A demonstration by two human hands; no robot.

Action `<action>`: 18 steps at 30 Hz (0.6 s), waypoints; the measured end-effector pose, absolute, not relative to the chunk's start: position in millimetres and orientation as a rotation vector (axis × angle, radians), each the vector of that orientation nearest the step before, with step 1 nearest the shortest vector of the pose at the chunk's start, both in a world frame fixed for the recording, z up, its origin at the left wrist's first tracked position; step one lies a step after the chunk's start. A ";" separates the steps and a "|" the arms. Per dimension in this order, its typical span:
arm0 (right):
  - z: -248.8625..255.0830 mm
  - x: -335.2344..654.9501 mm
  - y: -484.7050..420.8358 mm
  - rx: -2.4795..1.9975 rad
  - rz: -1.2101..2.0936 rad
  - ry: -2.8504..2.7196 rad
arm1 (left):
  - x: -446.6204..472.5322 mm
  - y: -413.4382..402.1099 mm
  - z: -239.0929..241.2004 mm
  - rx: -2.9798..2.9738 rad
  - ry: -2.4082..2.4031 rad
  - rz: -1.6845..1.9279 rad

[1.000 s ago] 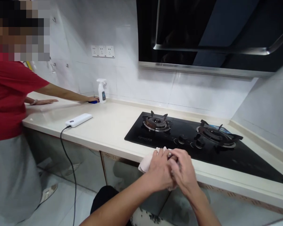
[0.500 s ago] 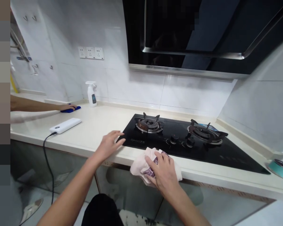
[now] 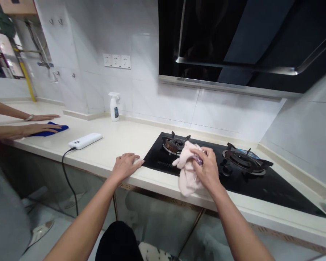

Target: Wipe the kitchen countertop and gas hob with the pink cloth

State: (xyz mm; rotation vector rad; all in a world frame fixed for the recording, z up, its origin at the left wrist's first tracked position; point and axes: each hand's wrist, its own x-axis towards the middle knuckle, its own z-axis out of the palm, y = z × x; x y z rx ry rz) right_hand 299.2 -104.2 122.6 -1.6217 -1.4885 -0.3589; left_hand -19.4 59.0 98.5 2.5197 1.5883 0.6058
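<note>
My right hand (image 3: 206,168) is shut on a pale pink cloth (image 3: 188,179), which has a purple patterned part showing between the fingers. The cloth hangs over the front of a black glass gas hob (image 3: 271,188) and hides part of the left burner (image 3: 174,144). The right burner (image 3: 244,157) stands uncovered beyond my right hand. My left hand (image 3: 126,166) rests palm down on the cream countertop (image 3: 119,139), holding nothing. Its fingertips are next to the hob's front left corner.
A co-worker's hands (image 3: 40,123) rest on a blue cloth (image 3: 53,129) at the far left. A white power bank (image 3: 85,141) trails a black cable over the counter edge. A white spray bottle (image 3: 114,107) stands by the wall, below a black range hood (image 3: 228,43).
My right hand has lifted the cloth from the counter edge up over the hob. My left hand has shifted slightly left, and the co-worker's second hand has come into view.
</note>
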 end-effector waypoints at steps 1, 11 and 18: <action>126.3 303.2 -93.7 -1.758 -0.345 -1.495 | -19.6 58.3 99.2 2.512 1.590 0.609; 107.0 310.2 -62.7 -2.303 -0.035 -1.867 | -18.9 59.5 95.7 2.461 1.571 0.672; 102.7 254.2 -62.8 -1.773 -0.151 -2.139 | -11.2 54.5 99.3 2.484 1.606 0.702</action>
